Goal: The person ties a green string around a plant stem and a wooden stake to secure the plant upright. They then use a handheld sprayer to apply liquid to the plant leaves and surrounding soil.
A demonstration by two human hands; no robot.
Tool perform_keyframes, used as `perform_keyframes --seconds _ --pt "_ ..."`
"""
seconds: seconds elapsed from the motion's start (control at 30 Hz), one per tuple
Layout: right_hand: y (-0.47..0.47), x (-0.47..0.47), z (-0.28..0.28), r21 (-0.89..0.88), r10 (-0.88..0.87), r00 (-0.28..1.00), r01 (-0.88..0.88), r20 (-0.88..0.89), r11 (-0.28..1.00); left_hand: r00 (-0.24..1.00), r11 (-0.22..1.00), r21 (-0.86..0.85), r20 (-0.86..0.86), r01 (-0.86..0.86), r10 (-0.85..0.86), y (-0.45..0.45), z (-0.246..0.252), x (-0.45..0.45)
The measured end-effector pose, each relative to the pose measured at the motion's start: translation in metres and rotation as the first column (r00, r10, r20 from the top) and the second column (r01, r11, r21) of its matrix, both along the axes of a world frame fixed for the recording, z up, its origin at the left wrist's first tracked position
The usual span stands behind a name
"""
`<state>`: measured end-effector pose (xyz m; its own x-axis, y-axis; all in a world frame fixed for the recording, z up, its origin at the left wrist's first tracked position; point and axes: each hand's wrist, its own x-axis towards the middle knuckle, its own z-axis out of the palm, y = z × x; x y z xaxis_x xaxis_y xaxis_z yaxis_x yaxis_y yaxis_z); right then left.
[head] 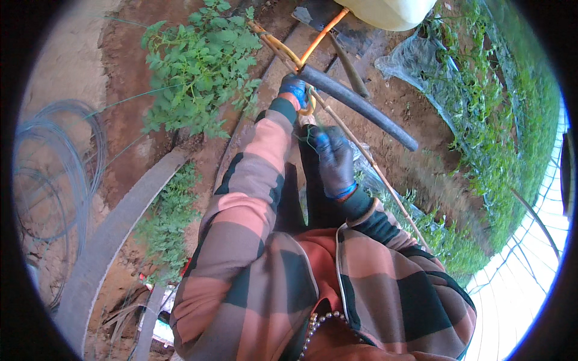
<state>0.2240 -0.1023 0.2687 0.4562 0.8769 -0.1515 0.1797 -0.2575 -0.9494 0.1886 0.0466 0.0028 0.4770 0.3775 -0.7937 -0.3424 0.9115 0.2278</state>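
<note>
My left hand [293,88], in a blue glove, is closed at the joint of several wooden or bamboo poles; what lies within its fingers is partly hidden. A yellowish ring [309,103] hangs beside it. Over the joint lies the end of a dark grey padded tube [359,106], which slants down to the right. A thin bamboo pole [368,158] runs from the joint past my right side. Nearer my body, my right hand [335,164], gloved in blue and grey, has its fingers curled at a thin green twine [309,139].
Leafy green plants [203,67] grow at the left. Coiled wire [67,135] and a curved grey strip [122,225] lie further left. A pale plastic container [393,11] stands at the top. Plant rows [483,135] and clear film [413,58] are on the right.
</note>
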Motion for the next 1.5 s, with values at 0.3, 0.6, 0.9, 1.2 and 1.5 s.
perform_keyframes --seconds 0.3,0.6,0.9,1.2,1.5 --pt "-0.029 0.053 0.05 -0.519 -0.372 0.769 0.062 -0.519 0.853 0.941 0.938 0.247 -0.293 0.243 -0.167 -0.001 0.052 0.002" --pt "0.027 0.231 -0.052 -0.787 0.668 0.707 -0.265 0.233 0.556 1.0 0.999 0.048 -0.012 0.02 -0.019 0.0 0.132 0.007" --pt "0.039 0.097 -0.244 -0.555 0.691 0.679 -0.485 0.249 0.676 0.974 0.99 -0.041 0.178 -0.134 0.14 0.01 0.165 0.016" --pt "0.043 0.029 -0.211 -0.534 0.358 0.933 -0.316 -0.026 0.784 0.984 0.933 0.323 -0.125 0.161 -0.126 -0.004 0.182 -0.005" --pt "0.039 0.037 -0.199 -0.584 0.124 0.935 -0.307 -0.332 0.752 0.742 0.465 0.586 -0.599 0.663 -0.301 -0.015 0.081 -0.063"
